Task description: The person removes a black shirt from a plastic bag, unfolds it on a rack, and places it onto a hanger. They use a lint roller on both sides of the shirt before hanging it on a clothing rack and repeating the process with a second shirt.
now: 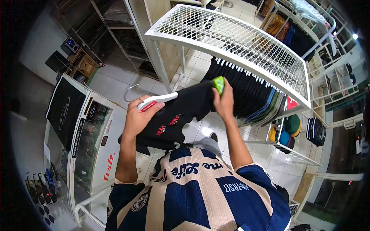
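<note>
A black T-shirt [181,115] with red and white print hangs on a white hanger [156,101] with a metal hook. My left hand [138,115] grips the left end of the hanger and the shirt's shoulder. My right hand [222,101] holds the shirt's other shoulder together with a small green object [218,84], right against a row of dark shirts [246,94] hanging on a white rack [231,42].
The rack has a wire mesh top and a lower shelf with caps [287,131]. A glass display cabinet [83,142] stands at the left. Wooden shelving [123,34] lines the back wall. More clothing racks [308,27] stand at the far right. The floor is white tile.
</note>
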### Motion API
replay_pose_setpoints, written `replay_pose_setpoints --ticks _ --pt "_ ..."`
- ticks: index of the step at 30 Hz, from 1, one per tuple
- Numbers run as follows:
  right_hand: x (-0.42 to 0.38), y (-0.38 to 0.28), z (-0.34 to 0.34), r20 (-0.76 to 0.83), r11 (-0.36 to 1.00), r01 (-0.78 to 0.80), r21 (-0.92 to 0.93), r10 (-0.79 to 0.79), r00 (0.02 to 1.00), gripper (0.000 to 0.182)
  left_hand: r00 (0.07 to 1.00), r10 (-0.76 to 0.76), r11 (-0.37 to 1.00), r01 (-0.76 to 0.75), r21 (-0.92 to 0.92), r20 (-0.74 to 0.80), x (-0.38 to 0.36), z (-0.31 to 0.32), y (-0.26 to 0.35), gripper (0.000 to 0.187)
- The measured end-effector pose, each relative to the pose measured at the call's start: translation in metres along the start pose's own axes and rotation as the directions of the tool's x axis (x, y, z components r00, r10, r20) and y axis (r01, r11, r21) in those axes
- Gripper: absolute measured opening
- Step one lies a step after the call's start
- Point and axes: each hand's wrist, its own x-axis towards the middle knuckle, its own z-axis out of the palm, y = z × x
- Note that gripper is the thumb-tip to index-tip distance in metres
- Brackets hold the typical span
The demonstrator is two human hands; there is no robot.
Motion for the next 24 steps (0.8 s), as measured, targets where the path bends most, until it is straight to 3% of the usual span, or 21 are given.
replay_pose_setpoints --ticks 1,2,3,4,6,7,9,10,11,12,13,15,16,17,18,19,22,23,24 --pt "0.004 0.009 -0.011 0.023 0.996 -0.035 -0.082 0.037 0.999 0.056 0.999 0.041 0.998 -0.042 0.057 0.008 0.001 -0.005 -0.003 0.023" --pt "0.005 0.015 -0.021 0.003 1.0 -0.021 -0.004 0.021 1.0 0.056 0.999 0.04 0.987 -0.041 0.156 0.011 -0.002 -0.012 -0.004 0.023" --pt "0.01 0.009 -0.03 -0.015 0.997 -0.005 0.074 0.006 1.0 0.056 0.999 0.043 0.987 -0.042 0.154 -0.003 0.002 -0.017 0.0 0.023" --pt "0.016 -0.007 -0.038 -0.01 0.997 -0.001 0.076 0.002 1.0 0.056 0.996 0.018 0.995 -0.027 0.098 0.085 0.005 -0.022 0.006 0.024" --pt "0.021 -0.049 -0.061 0.312 0.894 -0.094 0.438 -0.053 0.949 0.058 0.982 0.003 1.0 -0.009 0.029 0.188 0.012 -0.025 0.008 0.025" --pt "0.025 -0.066 -0.066 0.458 0.905 -0.087 0.416 -0.126 0.88 0.067 0.97 -0.102 0.993 0.087 0.074 0.22 0.018 -0.028 0.016 0.024" --pt "0.03 -0.092 -0.067 0.663 0.902 -0.066 0.426 -0.262 0.701 0.074 0.977 0.082 0.979 -0.116 0.166 0.197 0.035 -0.034 -0.005 0.027" --pt "0.029 -0.087 -0.056 0.728 0.883 -0.091 0.461 -0.317 0.608 0.076 0.975 0.077 0.975 -0.117 0.188 0.207 0.044 -0.038 -0.004 0.034" --pt "0.027 -0.081 -0.044 0.779 0.863 -0.119 0.491 -0.373 0.504 0.079 0.964 0.081 0.99 -0.108 0.095 0.254 0.05 -0.042 0.005 0.036" --pt "0.022 -0.085 -0.041 0.847 0.83 -0.315 0.46 -0.304 0.437 0.076 0.957 0.041 0.996 -0.062 0.061 0.288 0.056 -0.045 0.007 0.038" --pt "0.011 -0.08 -0.027 0.822 0.774 -0.376 0.51 -0.309 0.478 0.079 0.947 0.004 0.999 -0.014 0.029 0.322 0.06 -0.048 0.008 0.04" --pt "-0.012 -0.08 -0.015 0.773 0.686 -0.458 0.566 -0.248 0.584 0.081 0.928 0.358 0.879 -0.373 0.298 0.107 0.063 -0.04 0.01 0.049" --pt "-0.016 -0.092 -0.015 0.743 0.666 -0.462 0.585 -0.212 0.635 0.075 0.88 0.475 0.798 -0.421 0.431 -0.021 0.063 -0.031 0.009 0.063" --pt "-0.022 -0.097 -0.01 0.748 0.662 -0.467 0.586 -0.22 0.626 0.075 0.838 0.511 0.776 -0.352 0.524 -0.193 0.06 -0.022 -0.001 0.064" --pt "-0.026 -0.101 -0.005 0.688 0.678 -0.425 0.599 -0.165 0.707 0.072 0.9 0.253 0.943 -0.146 0.3 -0.355 0.057 -0.006 -0.021 0.063" --pt "-0.029 -0.104 0.002 0.611 0.692 -0.382 0.612 -0.107 0.784 0.068 0.898 -0.038 0.998 0.06 0.036 -0.438 0.052 0.009 -0.04 0.062" --pt "-0.041 -0.116 0.021 0.582 0.738 -0.31 0.6 -0.136 0.802 0.069 0.978 -0.128 0.97 0.089 -0.225 -0.165 0.035 0.039 -0.047 0.062" --pt "-0.043 -0.126 0.021 0.58 0.75 -0.286 0.596 -0.156 0.799 0.068 0.948 0.043 0.995 -0.071 -0.077 -0.314 0.039 0.049 -0.075 0.055" --pt "-0.048 -0.129 0.027 0.573 0.768 -0.259 0.585 -0.166 0.802 0.067 0.947 -0.074 0.988 0.028 -0.15 -0.313 0.043 0.044 -0.07 0.052"
